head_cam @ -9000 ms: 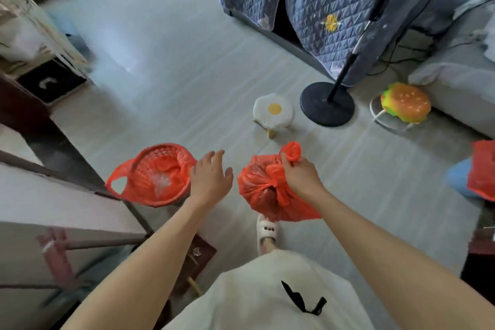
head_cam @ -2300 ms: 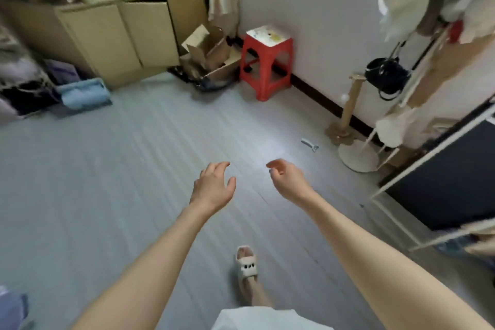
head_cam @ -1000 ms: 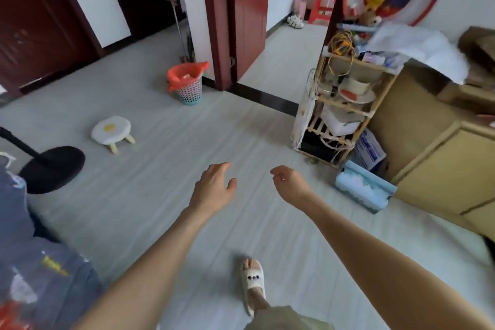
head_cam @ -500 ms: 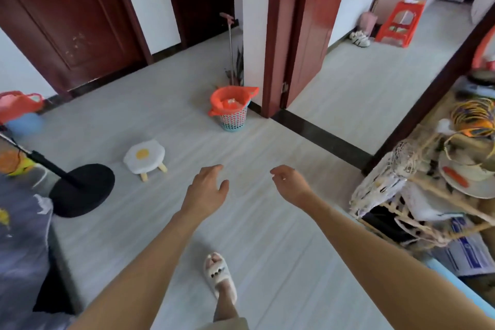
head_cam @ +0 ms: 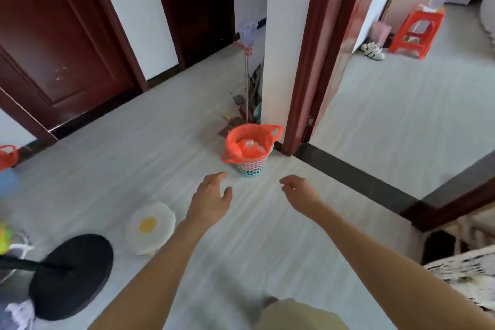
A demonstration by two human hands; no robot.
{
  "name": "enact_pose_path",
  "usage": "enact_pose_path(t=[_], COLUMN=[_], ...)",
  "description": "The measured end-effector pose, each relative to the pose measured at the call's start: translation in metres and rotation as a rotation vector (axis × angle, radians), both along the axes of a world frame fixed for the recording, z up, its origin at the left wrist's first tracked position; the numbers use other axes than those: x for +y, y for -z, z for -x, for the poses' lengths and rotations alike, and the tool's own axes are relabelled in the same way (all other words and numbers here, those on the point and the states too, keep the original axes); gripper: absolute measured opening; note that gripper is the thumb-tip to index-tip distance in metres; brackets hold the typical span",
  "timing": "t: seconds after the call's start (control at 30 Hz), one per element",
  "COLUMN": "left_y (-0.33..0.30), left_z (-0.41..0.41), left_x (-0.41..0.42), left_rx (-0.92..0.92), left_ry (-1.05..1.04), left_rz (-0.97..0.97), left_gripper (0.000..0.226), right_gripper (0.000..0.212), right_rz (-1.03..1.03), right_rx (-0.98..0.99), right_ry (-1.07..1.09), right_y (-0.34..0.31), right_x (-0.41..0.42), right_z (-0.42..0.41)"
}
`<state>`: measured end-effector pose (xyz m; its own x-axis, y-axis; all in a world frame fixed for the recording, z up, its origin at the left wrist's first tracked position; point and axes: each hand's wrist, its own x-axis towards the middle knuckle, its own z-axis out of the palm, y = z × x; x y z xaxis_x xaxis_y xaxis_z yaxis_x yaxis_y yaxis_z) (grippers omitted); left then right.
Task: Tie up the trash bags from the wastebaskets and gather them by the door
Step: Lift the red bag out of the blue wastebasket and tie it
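A small lattice wastebasket stands on the floor beside a white wall end and a dark red door frame. An orange trash bag lines it, its handles folded over the rim, with pale trash inside. My left hand hovers just short of the basket, fingers apart and empty. My right hand is held out to the basket's right, fingers loosely curled, holding nothing. Another orange bag on a blue basket shows at the far left edge.
A fried-egg stool and a black round stand base sit on the floor at lower left. A mop leans by the wall behind the basket. An open doorway at right leads to a room with a red stool.
The view has turned and closed in on the wastebasket by the door frame, which now lies just ahead of my hands. Both hands stay empty; the tied bag from before is gone from view.
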<state>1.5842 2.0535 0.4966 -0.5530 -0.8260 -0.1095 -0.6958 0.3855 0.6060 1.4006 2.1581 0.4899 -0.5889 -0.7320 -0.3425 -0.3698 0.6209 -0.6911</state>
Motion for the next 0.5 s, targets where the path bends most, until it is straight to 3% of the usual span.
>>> enact_pose_path(t=[0.3, 0.5], left_y=[0.035, 0.044], left_z=[0.083, 0.144], left_x=[-0.240, -0.387], left_rx=[-0.034, -0.080], left_ry=[0.078, 0.122], left_rz=[-0.050, -0.085], left_gripper=[0.044, 0.044], right_gripper=[0.032, 0.031], right_rz=[0.064, 0.045], right_rx=[-0.070, -0.179], right_ry=[0.089, 0.263], right_y=[0.056, 0.091], right_x=[-0.244, -0.376], right_z=[0.091, 0.143])
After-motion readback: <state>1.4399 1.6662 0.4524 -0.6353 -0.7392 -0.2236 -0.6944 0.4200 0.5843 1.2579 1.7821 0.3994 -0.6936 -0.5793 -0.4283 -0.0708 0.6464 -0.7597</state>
